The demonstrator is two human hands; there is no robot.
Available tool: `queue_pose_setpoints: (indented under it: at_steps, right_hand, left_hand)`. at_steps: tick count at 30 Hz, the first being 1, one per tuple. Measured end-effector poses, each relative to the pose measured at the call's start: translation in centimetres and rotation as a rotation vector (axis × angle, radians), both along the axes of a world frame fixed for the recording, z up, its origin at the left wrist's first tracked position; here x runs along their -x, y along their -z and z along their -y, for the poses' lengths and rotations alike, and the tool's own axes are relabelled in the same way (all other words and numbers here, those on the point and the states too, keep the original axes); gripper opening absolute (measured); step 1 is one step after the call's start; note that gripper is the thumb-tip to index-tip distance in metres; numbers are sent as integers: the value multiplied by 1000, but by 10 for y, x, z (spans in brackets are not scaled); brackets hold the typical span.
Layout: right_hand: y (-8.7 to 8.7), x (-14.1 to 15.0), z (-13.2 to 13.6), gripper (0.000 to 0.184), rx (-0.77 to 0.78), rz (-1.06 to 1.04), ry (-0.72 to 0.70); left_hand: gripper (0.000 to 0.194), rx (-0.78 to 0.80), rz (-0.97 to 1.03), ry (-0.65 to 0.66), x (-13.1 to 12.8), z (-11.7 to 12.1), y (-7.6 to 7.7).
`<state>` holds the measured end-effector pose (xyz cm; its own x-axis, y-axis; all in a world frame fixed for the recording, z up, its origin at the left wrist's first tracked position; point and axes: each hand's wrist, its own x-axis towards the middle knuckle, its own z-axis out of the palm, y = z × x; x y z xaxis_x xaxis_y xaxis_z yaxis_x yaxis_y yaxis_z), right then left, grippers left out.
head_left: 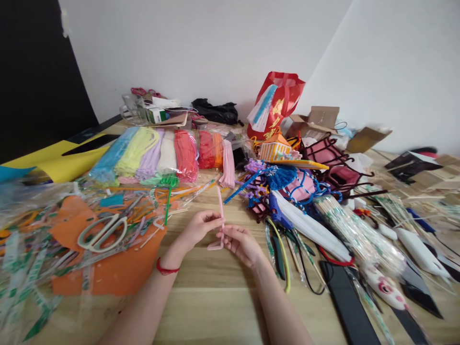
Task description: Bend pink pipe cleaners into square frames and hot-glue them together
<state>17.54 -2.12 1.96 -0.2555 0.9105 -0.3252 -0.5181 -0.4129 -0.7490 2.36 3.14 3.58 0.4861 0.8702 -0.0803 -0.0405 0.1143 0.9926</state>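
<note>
The pink pipe cleaner (220, 203) was held upright over the worktop (204, 306), its lower end bent into an angular hook. The left hand (199, 230) had its fingers clamped on the stem; the right hand (244, 243) pinched it just below, hiding a stretch. Both forearms (149, 297) ran off the lower edge, as did a black slab (347, 302), hard to identify. White-handled scissors (107, 232) lay on an orange sheet (118, 275), partly buried under scraps (30, 261). Green print on the wrapped wooden sticks (339, 225) was too small to read. Farther back lay packs of pipe cleaners (131, 153). By the wall (187, 48), a red bag (292, 88) bore gold characters (278, 106), creased beyond reading.
</note>
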Motion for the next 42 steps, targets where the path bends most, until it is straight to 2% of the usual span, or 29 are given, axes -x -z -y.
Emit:
queue_pose_setpoints:
  at_steps: [8,20,26,35,42]
  right_hand:
    - [-2,0,0,18,-13,1,-33]
    - [1,1,0,12,-57,-73,76]
    - [1,2,-2,11,-13,-94,152]
    - [5,3,-5,12,20,-40,178]
    - [1,5,-3,18,-35,57,142]
  left_hand:
    - [21,-1,23,-20,0,-1,5]
    - [24,-68,2,-20,-2,0,2]
    - [22,-118,-30,-53,-2,0,6]
    - [20,-202,-93,-82,1,-4,16]
    - [19,-236,-78,-55,5,-4,14]
